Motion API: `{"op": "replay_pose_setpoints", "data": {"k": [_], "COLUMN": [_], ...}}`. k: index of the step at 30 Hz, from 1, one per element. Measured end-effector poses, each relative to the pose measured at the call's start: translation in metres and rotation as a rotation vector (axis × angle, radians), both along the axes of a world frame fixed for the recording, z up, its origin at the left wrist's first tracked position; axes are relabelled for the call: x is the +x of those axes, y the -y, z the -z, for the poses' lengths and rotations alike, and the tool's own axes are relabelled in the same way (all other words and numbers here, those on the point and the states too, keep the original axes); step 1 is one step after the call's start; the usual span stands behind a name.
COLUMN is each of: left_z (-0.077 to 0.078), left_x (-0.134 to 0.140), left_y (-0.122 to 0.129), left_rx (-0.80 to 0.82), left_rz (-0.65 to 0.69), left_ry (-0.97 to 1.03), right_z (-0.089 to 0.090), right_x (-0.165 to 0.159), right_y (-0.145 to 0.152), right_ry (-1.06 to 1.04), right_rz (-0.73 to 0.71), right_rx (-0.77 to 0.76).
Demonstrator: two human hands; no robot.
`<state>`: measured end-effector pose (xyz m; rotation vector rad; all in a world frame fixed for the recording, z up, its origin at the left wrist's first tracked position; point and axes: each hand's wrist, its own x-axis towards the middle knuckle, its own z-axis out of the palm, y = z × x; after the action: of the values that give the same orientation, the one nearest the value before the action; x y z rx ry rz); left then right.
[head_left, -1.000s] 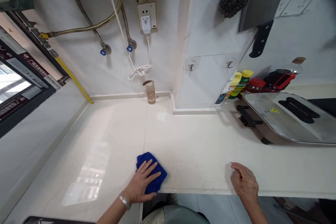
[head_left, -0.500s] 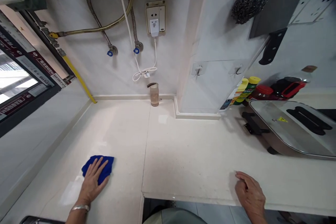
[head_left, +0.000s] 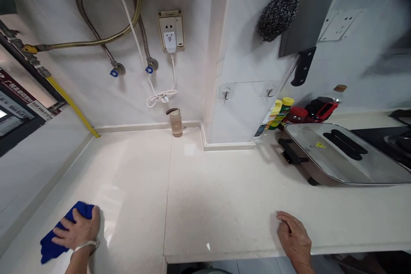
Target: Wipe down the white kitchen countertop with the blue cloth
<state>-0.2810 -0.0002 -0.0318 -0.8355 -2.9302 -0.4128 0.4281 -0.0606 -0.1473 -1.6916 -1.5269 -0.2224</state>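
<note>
Glossy, smooth pale stone tabletop (head_left: pixel 224 197); soft matt blue cloth (head_left: pixel 53 239); shiny brushed-metal pan lid (head_left: pixel 346 158) with matt black plastic handle

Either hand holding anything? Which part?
Left hand presses on the blue cloth, covering its right end. Right hand rests bare on the countertop.

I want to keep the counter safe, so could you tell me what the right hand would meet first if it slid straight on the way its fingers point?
The right hand points up and slightly left over bare cream countertop; probably the white wall column first, though depth is unclear.
</note>
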Motion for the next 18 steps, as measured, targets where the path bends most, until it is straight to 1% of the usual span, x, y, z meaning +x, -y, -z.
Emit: {"op": "replay_pose_setpoints", "data": {"k": [5, 7, 9, 12, 15, 17, 18], "left_z": [0.007, 0.011, 0.015, 0.024, 0.036, 0.042, 0.043], "left_x": [0.025, 0.042, 0.065, 0.111, 0.154, 0.170, 0.172], "left_y": [0.002, 0.006, 0.010, 0.018, 0.033, 0.049, 0.057], "left_rx": [-0.020, -0.028, -0.027, -0.012, 0.044, 0.076, 0.082], "left_rz": [0.154, 0.215, 0.269, 0.372, 0.552, 0.709, 0.794], "left_ry": [-0.027, -0.038, -0.059, -0.117, -0.202, -0.241, -0.256], "right_z": [0.002, 0.004, 0.005, 0.005, 0.002, -0.002, -0.005], "right_x": [0.002, 0.004, 0.007, 0.010, 0.009, 0.007, 0.005], "right_y": [0.001, 0.002, 0.002, 0.003, 0.004, 0.005, 0.006], "right_ry": [-0.013, -0.007, 0.008, 0.016, -0.010, -0.026, -0.033], "right_rz": [-0.005, -0.005, -0.007, -0.006, -0.014, -0.009, -0.002], "right_rx": [-0.036, -0.033, -0.029, -0.036, -0.047, -0.071, -0.084]}}
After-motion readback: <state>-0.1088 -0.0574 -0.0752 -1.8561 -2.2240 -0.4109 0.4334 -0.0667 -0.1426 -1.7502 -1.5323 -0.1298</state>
